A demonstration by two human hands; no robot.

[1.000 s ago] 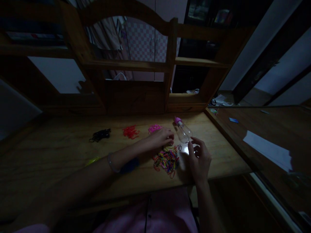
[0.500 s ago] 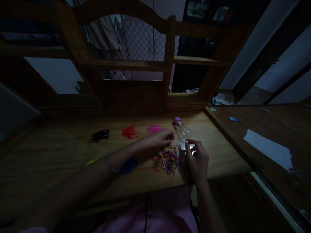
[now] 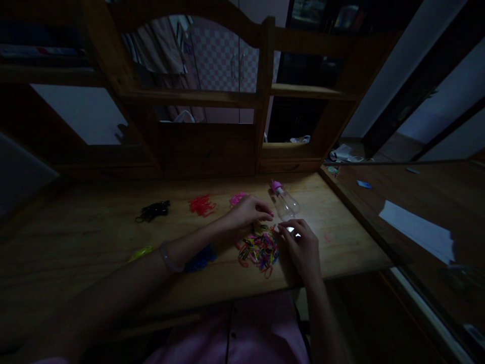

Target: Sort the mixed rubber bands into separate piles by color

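Dim wooden desk (image 3: 343,232), fingers (image 3: 299,223) near mixed bands (image 3: 261,250); blue card (image 3: 364,184) illegible

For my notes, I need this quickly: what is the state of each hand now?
Left hand: fingers curled near the mixed band pile; holding cannot be told.
Right hand: fingertips close together beside the pile; holding cannot be told.
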